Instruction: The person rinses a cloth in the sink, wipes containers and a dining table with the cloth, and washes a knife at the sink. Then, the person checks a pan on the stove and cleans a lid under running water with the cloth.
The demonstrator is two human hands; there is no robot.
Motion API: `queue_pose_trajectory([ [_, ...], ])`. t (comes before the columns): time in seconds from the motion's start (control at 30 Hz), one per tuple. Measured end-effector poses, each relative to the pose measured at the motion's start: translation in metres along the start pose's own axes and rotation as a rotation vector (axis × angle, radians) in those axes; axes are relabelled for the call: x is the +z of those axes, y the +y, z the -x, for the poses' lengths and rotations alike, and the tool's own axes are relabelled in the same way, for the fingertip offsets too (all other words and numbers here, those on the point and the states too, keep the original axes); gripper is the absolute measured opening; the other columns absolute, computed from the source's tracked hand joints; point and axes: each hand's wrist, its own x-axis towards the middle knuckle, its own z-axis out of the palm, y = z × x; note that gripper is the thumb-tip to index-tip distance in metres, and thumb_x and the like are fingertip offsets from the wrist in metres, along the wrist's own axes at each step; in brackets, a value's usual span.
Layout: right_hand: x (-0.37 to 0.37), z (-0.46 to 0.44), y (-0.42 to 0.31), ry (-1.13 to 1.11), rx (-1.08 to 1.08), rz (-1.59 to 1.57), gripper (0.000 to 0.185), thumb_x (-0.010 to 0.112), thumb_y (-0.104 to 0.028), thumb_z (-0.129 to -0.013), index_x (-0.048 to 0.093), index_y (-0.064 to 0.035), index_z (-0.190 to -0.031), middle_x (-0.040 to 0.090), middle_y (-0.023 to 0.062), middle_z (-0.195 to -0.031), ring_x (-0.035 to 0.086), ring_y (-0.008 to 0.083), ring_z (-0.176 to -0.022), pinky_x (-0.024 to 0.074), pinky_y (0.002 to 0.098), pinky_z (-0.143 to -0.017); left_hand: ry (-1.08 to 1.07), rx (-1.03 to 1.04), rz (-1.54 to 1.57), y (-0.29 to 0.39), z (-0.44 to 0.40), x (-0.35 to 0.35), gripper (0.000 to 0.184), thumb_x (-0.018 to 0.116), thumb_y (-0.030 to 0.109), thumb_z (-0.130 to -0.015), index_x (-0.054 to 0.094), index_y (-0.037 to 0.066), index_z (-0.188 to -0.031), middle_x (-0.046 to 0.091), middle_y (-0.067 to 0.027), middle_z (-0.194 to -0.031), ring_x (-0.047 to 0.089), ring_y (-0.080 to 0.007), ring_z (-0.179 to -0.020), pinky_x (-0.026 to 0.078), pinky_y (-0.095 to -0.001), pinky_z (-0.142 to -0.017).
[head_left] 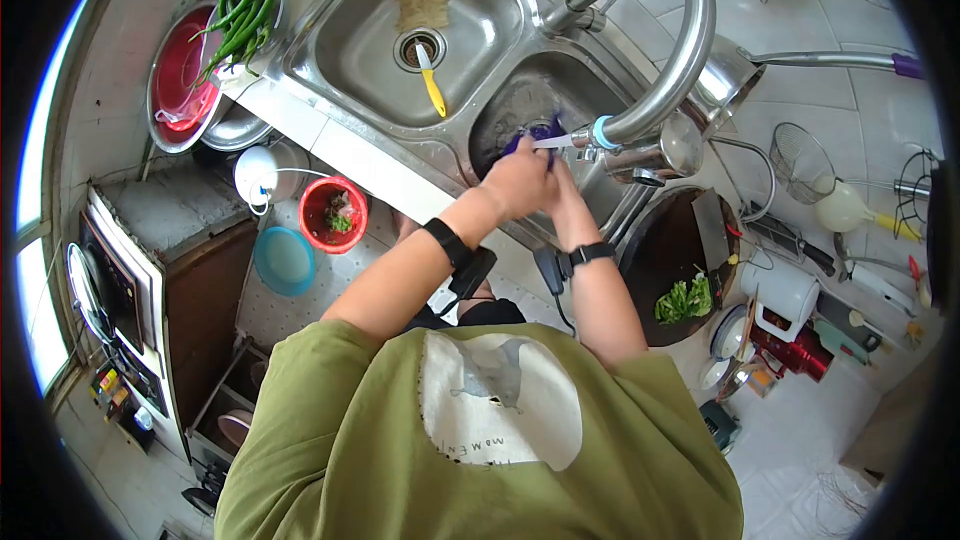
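Note:
Both my hands are together over the right basin (590,90) of the steel sink, under the faucet (690,30), where water runs onto them. My left hand (515,180) and my right hand (560,190) touch, fingers bent around something purple (543,130), perhaps a cloth; which hand grips it is hard to tell, as the fingers overlap. In the left basin (340,50) a yellow-handled knife (432,90) lies beside the drain, with a tan cloth (424,6) behind it.
Green chili peppers (245,15) sit at the upper left near a red basin (185,65). Below are a red bucket (334,247) and a blue basin (284,261). A round dark board (650,270) with chopped greens (684,300) and a cleaver (711,230) is at right.

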Motion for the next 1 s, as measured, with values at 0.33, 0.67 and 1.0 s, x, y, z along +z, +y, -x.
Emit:
queue_pose_trajectory([
  [0.33,0.050,0.049,-0.062,-0.401,0.040,-0.582,0.054,0.048,-0.050,-0.108,0.065,-0.0084,-0.139,0.070,0.0140,-0.136,0.067,0.0324,-0.124,0.0515,0.0540,-0.111,0.461,-0.131,0.531,-0.062,0.001,-0.020,0.046,0.054,0.035,-0.108,0.064,0.005,-0.140,0.070,-0.0233,-0.133,0.066,-0.0368,-0.125,0.052,-0.0429,-0.103],
  [0.67,-0.031,0.024,-0.055,0.120,0.027,0.340,0.057,0.048,-0.047,-0.111,0.056,-0.0045,-0.148,0.064,0.0135,-0.145,0.063,0.0259,-0.130,0.0490,0.0424,-0.113,0.188,-0.313,1.018,-0.068,-0.074,0.062,0.046,0.066,0.036,-0.104,0.065,0.003,-0.135,0.076,-0.0083,-0.109,0.072,-0.0188,-0.096,0.056,-0.0367,-0.085],
  [1.0,0.035,-0.034,-0.199,0.174,-0.609,0.516,0.064,0.051,-0.040,-0.112,0.041,0.0004,-0.161,0.046,0.0176,-0.163,0.038,0.0252,-0.153,0.0278,0.0388,-0.126,0.229,0.058,-0.329,-0.029,-0.036,0.028,0.017,0.066,0.022,-0.098,0.078,0.025,-0.109,0.070,-0.0081,-0.102,0.069,-0.0305,-0.105,0.047,-0.0514,-0.086],
])
